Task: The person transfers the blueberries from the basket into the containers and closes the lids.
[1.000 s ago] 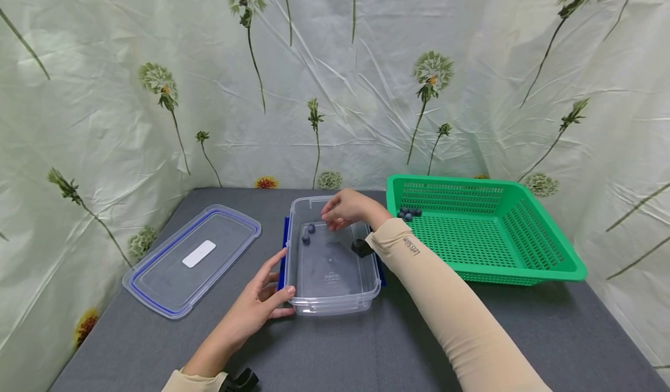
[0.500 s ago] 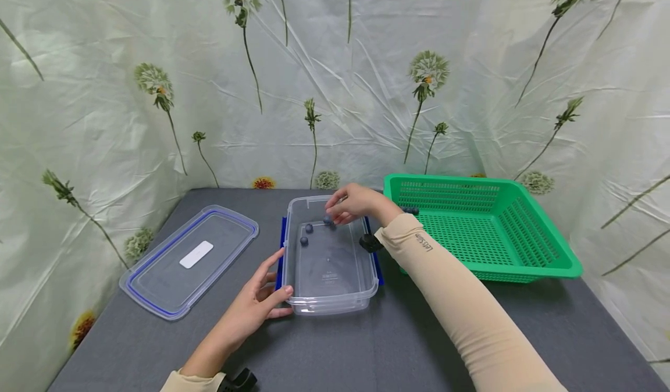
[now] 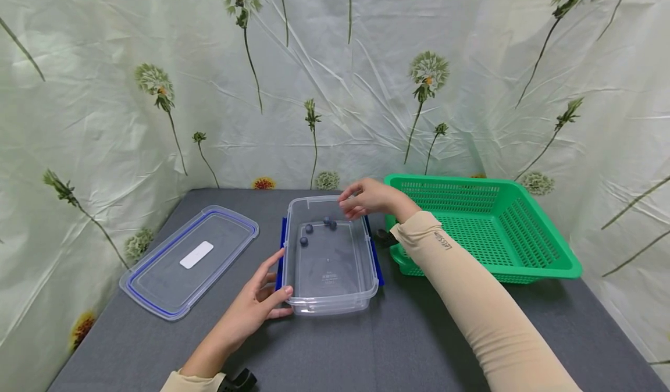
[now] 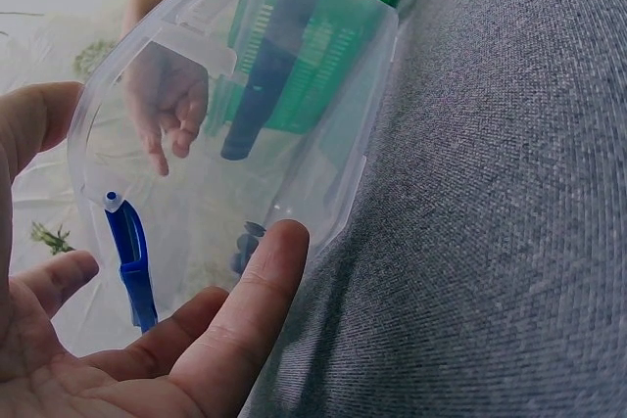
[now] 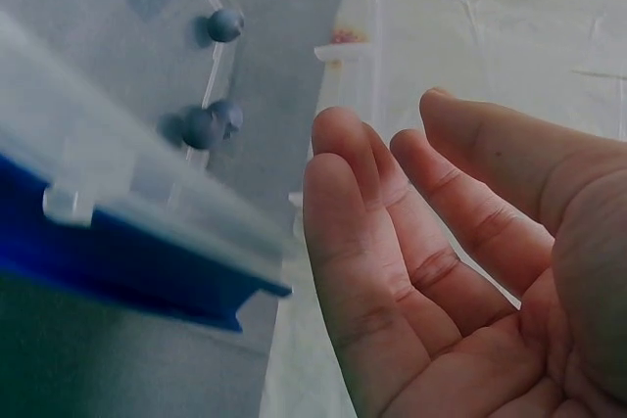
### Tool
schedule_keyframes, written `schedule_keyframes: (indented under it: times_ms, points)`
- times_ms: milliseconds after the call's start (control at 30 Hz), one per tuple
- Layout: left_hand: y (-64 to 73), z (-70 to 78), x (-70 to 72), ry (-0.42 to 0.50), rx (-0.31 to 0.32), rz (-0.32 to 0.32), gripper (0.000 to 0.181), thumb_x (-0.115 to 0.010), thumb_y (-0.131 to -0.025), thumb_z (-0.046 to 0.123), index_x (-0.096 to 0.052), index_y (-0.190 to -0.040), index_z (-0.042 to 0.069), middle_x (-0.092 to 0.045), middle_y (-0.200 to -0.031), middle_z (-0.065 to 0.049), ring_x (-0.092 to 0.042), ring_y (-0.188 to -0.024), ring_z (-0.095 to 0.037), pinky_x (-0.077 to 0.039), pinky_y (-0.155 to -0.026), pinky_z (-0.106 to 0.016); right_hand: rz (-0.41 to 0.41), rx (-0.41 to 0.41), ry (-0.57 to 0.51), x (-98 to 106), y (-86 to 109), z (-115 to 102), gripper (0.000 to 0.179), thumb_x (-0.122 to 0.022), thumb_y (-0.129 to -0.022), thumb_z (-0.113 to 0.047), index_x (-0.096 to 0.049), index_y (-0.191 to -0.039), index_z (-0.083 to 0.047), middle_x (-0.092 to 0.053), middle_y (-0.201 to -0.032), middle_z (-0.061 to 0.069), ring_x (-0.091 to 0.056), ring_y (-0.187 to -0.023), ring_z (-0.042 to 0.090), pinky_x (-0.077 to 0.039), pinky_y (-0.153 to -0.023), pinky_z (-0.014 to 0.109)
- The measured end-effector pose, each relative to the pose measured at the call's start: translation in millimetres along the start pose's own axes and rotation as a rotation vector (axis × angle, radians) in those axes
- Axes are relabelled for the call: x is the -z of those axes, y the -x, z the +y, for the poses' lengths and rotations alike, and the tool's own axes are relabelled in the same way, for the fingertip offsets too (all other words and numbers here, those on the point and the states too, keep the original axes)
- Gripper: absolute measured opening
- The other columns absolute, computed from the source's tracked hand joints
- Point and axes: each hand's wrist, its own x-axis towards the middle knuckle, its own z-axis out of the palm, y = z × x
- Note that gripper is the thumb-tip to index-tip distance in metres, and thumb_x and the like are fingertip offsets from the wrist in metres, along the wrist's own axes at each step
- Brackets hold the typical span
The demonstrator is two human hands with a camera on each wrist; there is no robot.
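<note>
A clear plastic food box (image 3: pixel 333 302) with blue side clips stands on the table, lid off. Several blueberries (image 3: pixel 304 241) lie on its floor toward the back left and back middle. My left hand (image 3: pixel 253 306) rests at the box's front left corner, fingers spread along the wall and thumb on the rim; the left wrist view shows its fingertips (image 4: pixel 284 242) against the clear side. Over the back right rim hovers my right hand (image 3: pixel 366 198), holding nothing, its fingers loosely bent. From the right wrist, blueberries (image 5: pixel 225 24) appear beside a blue clip (image 5: pixel 127 271).
To the right stands a green slotted basket (image 3: pixel 471 241), its left end partly covered by the right wrist and sleeve. The clear lid (image 3: pixel 230 229) with a blue seal and white label lies left of the box. A flower-printed cloth (image 3: pixel 366 101) hangs behind the grey table.
My right hand has let go of blueberries in the back of the box, then lifted and moved right toward the basket. The left hand keeps its place on the box.
</note>
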Motion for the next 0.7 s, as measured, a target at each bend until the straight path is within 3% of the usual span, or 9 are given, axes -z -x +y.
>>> schedule_keyframes:
  times_ms: [133, 300, 400, 567, 700]
  points:
    - [0.1, 0.2, -0.3, -0.002, 0.002, 0.003, 0.078, -0.068, -0.107, 0.017, -0.027, -0.168, 0.043, -0.034, -0.163, -0.033, -0.056, -0.139, -0.049, -0.067, -0.091, -0.049, 0.007, 0.001, -0.017, 8, 1.4, 6, 0.034, -0.066, -0.107, -0.009, -0.065, -0.138, 0.006, -0.077, -0.112, 0.014, -0.077, -0.097, 0.022, -0.062, -0.105, 0.048]
    - [0.1, 0.5, -0.7, 0.000, 0.007, 0.003, 0.078, -0.068, -0.107, 0.017, -0.027, -0.167, 0.043, -0.034, -0.163, -0.032, -0.057, -0.139, -0.048, -0.067, -0.091, -0.049, 0.019, 0.005, -0.027, 17, 4.0, 12, 0.034, -0.065, -0.107, -0.010, -0.065, -0.138, 0.004, -0.074, -0.120, 0.024, -0.077, -0.097, 0.023, -0.062, -0.105, 0.048]
    - [0.2, 0.5, -0.9, 0.001, 0.006, 0.002, 0.078, -0.068, -0.107, 0.016, -0.027, -0.168, 0.043, -0.035, -0.162, -0.033, -0.056, -0.139, -0.048, -0.067, -0.091, -0.049, 0.030, 0.005, -0.038, 23, 7.1, 15, 0.034, -0.065, -0.107, -0.010, -0.064, -0.138, 0.004, -0.073, -0.118, 0.024, -0.075, -0.093, 0.019, -0.062, -0.105, 0.048]
    - [0.1, 0.0, -0.8, -0.001, 0.003, 0.002, 0.078, -0.068, -0.107, 0.016, -0.027, -0.168, 0.043, -0.035, -0.162, -0.033, -0.056, -0.139, -0.049, -0.067, -0.091, -0.049, 0.033, 0.020, -0.049, 32, 12.7, 19, 0.038, -0.064, -0.108, -0.009, -0.060, -0.141, 0.009, -0.076, -0.103, 0.012, -0.074, -0.090, 0.017, -0.065, -0.088, 0.031]
    - [-0.1, -0.7, -0.2, -0.001, 0.004, 0.004, 0.078, -0.068, -0.107, 0.016, -0.027, -0.167, 0.044, -0.035, -0.162, -0.033, -0.056, -0.140, -0.049, -0.067, -0.091, -0.050, 0.037, 0.024, -0.046, 41, 18.0, 23, 0.039, -0.064, -0.108, -0.010, -0.060, -0.142, 0.009, -0.077, -0.101, 0.011, -0.075, -0.090, 0.016, -0.064, -0.081, 0.025]
